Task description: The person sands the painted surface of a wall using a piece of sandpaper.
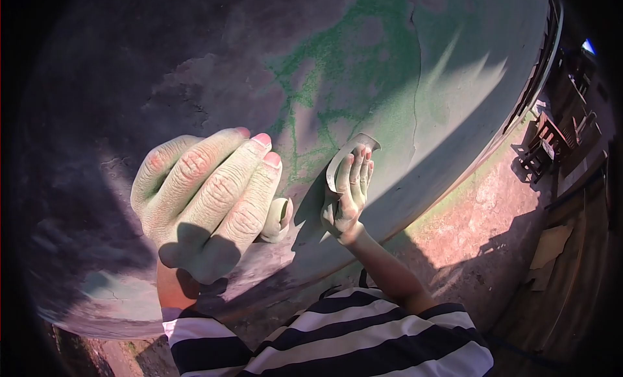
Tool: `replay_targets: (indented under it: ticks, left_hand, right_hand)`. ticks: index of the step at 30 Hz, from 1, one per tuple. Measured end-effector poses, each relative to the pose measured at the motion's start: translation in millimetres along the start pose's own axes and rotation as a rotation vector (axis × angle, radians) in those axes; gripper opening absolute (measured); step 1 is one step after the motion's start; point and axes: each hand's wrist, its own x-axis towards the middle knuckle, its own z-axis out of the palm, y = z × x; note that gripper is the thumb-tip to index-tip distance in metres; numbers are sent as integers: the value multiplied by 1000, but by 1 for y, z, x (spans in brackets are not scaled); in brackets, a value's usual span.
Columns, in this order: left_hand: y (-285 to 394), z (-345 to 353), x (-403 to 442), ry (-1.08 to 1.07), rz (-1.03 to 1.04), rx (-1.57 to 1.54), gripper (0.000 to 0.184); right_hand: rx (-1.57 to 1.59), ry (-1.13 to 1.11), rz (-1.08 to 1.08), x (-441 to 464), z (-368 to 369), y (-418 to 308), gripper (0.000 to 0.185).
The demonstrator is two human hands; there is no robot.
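Observation:
My left hand (211, 202) is close to the camera, coated in pale dust. Its fingers are bent and pressed together, with the thumb tucked beneath; whatever they may hold is hidden. Farther right, my right hand (350, 192) presses a thin, curved grey plate (339, 161) against the wall (363, 65). The fingers lie together along the plate, and part of its edge sticks out above and to the left of them. Pale dust covers this hand too. The wall surface is grey with green patches, and a thin crack runs down it right of the plate.
Sunlit ground (483, 198) lies beyond the wall's lower right edge. Wooden chairs or similar furniture (551, 140) stand at the far right, with a cardboard-like sheet (550, 247) below them. Strong shadows cross the wall. My striped shirt (363, 338) fills the bottom.

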Motion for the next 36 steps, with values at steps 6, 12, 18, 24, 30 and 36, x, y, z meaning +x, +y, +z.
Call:
replay_targets:
  ticks: [6,12,18,24,30,36]
  left_hand:
    - [-5,0,1,24,13,15,21]
    - [-15,4,0,56,3,96,21]
    - [-18,17,4,100,-41,209,23]
    - [-20,36,14,156,-184,381,25]
    - [7,27,7,-153,-260,601,35]
    - [11,38,19,-330,-358,771,44]
  right_hand:
    - [-56,29,-16,26,-4,4,48]
    - [-11,36,-2,35,-1,1,60]
    - [-39,49,13,18,-3,15,62]
    - [17,82,107,63,-7,3,55]
    - [-17,33,-18,-11,6,-1,63]
    - [43,104,85,70,-3,-15,60]
